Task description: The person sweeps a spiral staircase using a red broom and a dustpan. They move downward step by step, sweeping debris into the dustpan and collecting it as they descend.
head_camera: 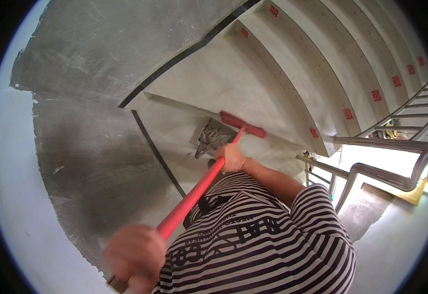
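My left hand (135,253), blurred, is closed round the upper end of a red broom handle. Farther down the same handle, my right hand (230,158) grips it in front of my striped shirt. The red-bristled head of the broom (261,131) lies across the edge of a pale stair tread. Just left of it, on the step below, is what looks like a dustpan (202,150) filled with grey dust and debris. Its near part is partly hidden behind my right hand and the handle.
Pale curved stairs (302,79) with red printed marks rise to the upper right. A metal railing (379,142) runs along their right side, beside a bright opening. Grey, partly plastered wall (89,147) with a dark skirting strip (159,158) stands on the left.
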Available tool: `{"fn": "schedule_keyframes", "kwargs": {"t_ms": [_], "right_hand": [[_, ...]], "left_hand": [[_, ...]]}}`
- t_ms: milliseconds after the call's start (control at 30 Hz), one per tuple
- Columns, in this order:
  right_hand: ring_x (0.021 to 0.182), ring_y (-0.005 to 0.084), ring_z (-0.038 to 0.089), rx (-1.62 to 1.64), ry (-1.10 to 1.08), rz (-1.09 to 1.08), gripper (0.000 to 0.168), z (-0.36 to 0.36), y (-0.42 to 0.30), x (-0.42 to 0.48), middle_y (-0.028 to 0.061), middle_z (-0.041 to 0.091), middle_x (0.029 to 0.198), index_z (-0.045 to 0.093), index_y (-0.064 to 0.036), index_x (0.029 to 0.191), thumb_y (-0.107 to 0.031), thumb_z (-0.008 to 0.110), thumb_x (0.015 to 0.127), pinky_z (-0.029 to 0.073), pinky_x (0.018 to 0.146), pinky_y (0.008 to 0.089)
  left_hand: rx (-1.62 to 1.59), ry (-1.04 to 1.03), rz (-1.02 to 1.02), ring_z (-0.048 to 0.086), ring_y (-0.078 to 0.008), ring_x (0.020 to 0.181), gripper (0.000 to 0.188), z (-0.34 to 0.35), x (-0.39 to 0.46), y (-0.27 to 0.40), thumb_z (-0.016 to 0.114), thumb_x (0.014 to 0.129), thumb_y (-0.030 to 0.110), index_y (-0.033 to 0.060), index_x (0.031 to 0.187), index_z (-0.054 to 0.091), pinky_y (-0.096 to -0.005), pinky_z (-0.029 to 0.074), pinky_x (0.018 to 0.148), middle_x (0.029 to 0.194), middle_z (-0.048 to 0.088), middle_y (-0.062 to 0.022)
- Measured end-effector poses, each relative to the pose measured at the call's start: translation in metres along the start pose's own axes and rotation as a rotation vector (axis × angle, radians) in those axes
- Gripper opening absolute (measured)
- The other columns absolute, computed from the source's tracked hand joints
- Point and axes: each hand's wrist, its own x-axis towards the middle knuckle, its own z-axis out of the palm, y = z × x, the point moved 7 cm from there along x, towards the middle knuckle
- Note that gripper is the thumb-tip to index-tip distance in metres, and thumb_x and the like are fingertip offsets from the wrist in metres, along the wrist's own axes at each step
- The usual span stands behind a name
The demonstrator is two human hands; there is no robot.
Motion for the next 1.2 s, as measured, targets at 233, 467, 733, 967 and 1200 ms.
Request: {"fn": "schedule_keyframes", "kwargs": {"t_ms": [233,467,733,967,1200], "right_hand": [[0.061,0.0373,0.056,-0.070,0.138,-0.165,0.019,-0.052,-0.033,0.034,0.0141,0.056,0.061,0.053,-0.008,0.055,-0.023,0.065,0.059,0.045,0.056,0.0460],[0.062,0.0340,0.053,-0.170,0.288,-0.108,0.019,-0.071,0.104,0.065,0.0126,0.051,0.061,0.049,-0.007,0.057,-0.018,0.064,0.056,0.042,0.055,0.0424],[0.064,0.0354,0.056,0.021,0.109,-0.119,0.018,-0.009,-0.024,0.017,0.0118,0.053,0.060,0.049,-0.009,0.055,-0.020,0.063,0.056,0.044,0.055,0.0445],[0.064,0.0352,0.052,0.035,0.319,-0.238,0.022,-0.045,-0.012,0.078,0.0132,0.051,0.060,0.047,-0.005,0.054,-0.017,0.064,0.058,0.043,0.058,0.0434],[0.064,0.0366,0.051,0.101,-0.038,-0.215,0.032,0.032,0.011,0.087,0.0162,0.049,0.061,0.042,-0.004,0.055,-0.024,0.067,0.054,0.040,0.055,0.0447]], "left_hand": [[-0.017,-0.144,0.238,0.040,-0.0132,0.037,0.025,0.015,0.021,0.039,0.054,0.075,0.010,0.0095,0.055,0.039,-0.0282,0.039,0.043,0.047,0.043,-0.0015],[0.123,-0.093,0.141,0.041,-0.0187,0.039,0.021,0.025,0.010,-0.077,0.044,0.068,-0.006,0.0043,0.052,0.034,-0.0332,0.035,0.040,0.050,0.046,-0.0069],[0.045,0.031,0.184,0.039,-0.0138,0.036,0.022,0.008,0.006,0.024,0.055,0.071,0.009,0.0088,0.054,0.040,-0.0268,0.035,0.041,0.046,0.041,-0.0006],[0.161,-0.004,0.202,0.043,-0.0159,0.041,0.028,-0.011,-0.003,0.001,0.059,0.076,0.010,0.0079,0.054,0.042,-0.0293,0.039,0.045,0.051,0.046,-0.0019],[0.228,0.412,0.142,0.040,-0.0166,0.038,0.035,-0.031,-0.031,-0.018,0.058,0.076,0.002,0.0086,0.053,0.033,-0.0299,0.038,0.041,0.046,0.043,-0.0033]]}}
